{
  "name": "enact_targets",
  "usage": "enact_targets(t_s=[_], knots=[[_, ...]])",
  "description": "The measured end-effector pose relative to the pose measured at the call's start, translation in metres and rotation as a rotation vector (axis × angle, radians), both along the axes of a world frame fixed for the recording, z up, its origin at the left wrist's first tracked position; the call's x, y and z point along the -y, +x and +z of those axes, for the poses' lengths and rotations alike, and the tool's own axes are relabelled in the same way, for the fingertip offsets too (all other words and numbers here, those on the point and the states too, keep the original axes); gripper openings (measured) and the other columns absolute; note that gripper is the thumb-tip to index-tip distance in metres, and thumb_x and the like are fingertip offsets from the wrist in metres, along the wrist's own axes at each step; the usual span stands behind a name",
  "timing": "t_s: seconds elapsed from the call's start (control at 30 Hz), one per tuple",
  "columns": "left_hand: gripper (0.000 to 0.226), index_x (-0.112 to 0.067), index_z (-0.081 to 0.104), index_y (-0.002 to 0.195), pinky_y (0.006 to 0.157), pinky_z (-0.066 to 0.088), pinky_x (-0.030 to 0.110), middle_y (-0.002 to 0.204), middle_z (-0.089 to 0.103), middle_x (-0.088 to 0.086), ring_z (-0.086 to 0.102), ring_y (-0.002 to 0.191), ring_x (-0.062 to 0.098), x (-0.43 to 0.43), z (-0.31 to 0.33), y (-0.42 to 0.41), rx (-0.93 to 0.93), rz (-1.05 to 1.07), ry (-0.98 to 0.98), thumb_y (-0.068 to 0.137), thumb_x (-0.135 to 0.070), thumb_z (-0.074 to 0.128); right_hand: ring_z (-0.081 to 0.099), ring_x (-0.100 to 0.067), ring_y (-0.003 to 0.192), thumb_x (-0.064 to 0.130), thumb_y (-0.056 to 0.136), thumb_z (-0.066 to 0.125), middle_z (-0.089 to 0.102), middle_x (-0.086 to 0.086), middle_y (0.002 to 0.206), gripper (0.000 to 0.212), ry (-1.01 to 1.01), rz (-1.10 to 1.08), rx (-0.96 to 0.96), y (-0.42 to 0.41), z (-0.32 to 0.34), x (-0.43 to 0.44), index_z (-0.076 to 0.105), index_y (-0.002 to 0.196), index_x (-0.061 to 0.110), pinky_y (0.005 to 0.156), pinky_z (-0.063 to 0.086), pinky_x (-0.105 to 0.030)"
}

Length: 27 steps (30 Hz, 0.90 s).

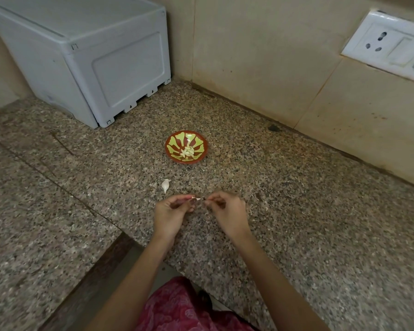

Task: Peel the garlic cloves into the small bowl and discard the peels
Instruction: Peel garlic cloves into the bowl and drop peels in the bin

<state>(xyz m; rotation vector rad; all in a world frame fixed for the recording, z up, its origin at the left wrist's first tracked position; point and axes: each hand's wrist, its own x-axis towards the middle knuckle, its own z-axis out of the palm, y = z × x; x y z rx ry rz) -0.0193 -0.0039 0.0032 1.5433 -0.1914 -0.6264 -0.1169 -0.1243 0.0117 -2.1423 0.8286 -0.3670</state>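
Note:
A small red bowl with green petal marks (171, 154) sits on the speckled granite counter, with several peeled cloves (187, 152) in its middle. Nearer to me, an unpeeled garlic clove (165, 185) lies loose on the counter. My left hand (171, 215) pinches a pale garlic clove (196, 199) by its fingertips, the clove's tip poking out to the right. My right hand (227, 211) has its fingertips closed right at that tip, pinching at the clove's skin. Both hands hover just above the counter, in front of the bowl.
A large white plastic box (86, 58) stands at the back left against the wall. A white socket and switch plate (390, 46) is on the tiled wall at right. Small peel scraps (258, 197) lie right of my hands. The counter edge (120, 237) steps inward near me.

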Motion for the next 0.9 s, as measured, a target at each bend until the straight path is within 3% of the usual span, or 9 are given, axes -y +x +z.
enact_targets(t_s=[0.13,0.23,0.3,0.43,0.53,0.67,0.73,0.9], knots=[[0.013,-0.008,0.074,0.094,0.075,0.058,0.029,0.085,0.075,0.004,0.072,0.08,0.021,0.003,-0.002,0.004,0.041,-0.026,0.036,0.085,-0.001,0.068,0.058,0.008,0.067,0.009,0.097,0.058,0.071,0.006,0.094,0.02,-0.07,0.018,-0.009,-0.001,0.0,0.002,0.072,0.11,0.015,0.062,0.043,-0.003],[0.012,-0.006,0.073,0.095,0.07,0.057,0.022,0.083,0.075,0.003,0.072,0.078,0.018,0.006,0.001,0.004,0.061,-0.028,0.037,0.086,-0.002,0.067,0.064,0.004,0.09,0.004,0.095,0.059,0.069,0.008,0.11,0.028,-0.032,0.063,0.067,0.001,0.006,0.004,0.069,0.117,0.017,0.081,0.049,-0.007],[0.011,-0.011,0.073,0.093,0.069,0.056,0.021,0.081,0.075,0.001,0.072,0.076,0.015,0.008,0.003,0.004,0.083,-0.046,0.051,0.086,-0.005,0.067,0.065,0.002,0.095,0.004,0.092,0.063,0.068,0.01,0.114,0.031,-0.013,0.118,0.113,0.004,0.01,0.006,0.07,0.118,0.02,0.087,0.051,-0.012],[0.011,-0.014,0.074,0.092,0.071,0.056,0.024,0.081,0.075,0.0,0.071,0.076,0.018,0.012,0.005,0.005,0.086,-0.088,0.049,0.088,-0.008,0.066,0.069,-0.004,0.08,0.005,0.089,0.069,0.073,0.004,0.099,0.022,-0.024,0.163,0.15,0.011,0.012,0.011,0.075,0.106,0.017,0.073,0.058,-0.02],[0.015,-0.015,0.073,0.098,0.073,0.055,0.023,0.086,0.075,-0.004,0.071,0.08,0.014,0.01,0.004,0.008,0.127,-0.069,0.069,0.092,-0.009,0.061,0.066,-0.002,0.064,0.005,0.092,0.064,0.072,0.005,0.094,0.018,-0.016,0.109,0.094,0.018,0.009,0.025,0.074,0.105,0.014,0.058,0.054,-0.016],[0.02,-0.021,0.072,0.103,0.075,0.047,0.007,0.096,0.068,-0.019,0.063,0.086,-0.01,-0.004,0.002,0.008,0.331,-0.022,0.181,0.093,-0.008,0.059,0.067,0.001,0.079,0.007,0.092,0.065,0.074,0.003,0.102,0.019,-0.111,0.047,0.003,0.031,-0.003,0.054,0.072,0.108,0.015,0.074,0.053,-0.008],[0.022,-0.019,0.071,0.103,0.076,0.044,0.002,0.099,0.067,-0.017,0.06,0.089,-0.014,-0.012,-0.001,0.006,0.42,-0.008,0.205,0.092,-0.004,0.059,0.067,-0.002,0.083,0.004,0.091,0.066,0.073,0.002,0.103,0.019,-0.136,0.065,-0.034,0.033,-0.009,0.061,0.073,0.106,0.014,0.081,0.053,-0.011],[0.025,-0.016,0.071,0.109,0.094,0.048,0.019,0.112,0.069,-0.01,0.062,0.104,-0.002,-0.03,-0.011,0.003,0.519,0.011,0.232,0.093,-0.001,0.058,0.063,-0.004,0.102,0.005,0.093,0.061,0.069,0.001,0.115,0.023,-0.324,0.18,0.099,0.023,-0.009,0.053,0.072,0.111,0.015,0.099,0.051,-0.023]])
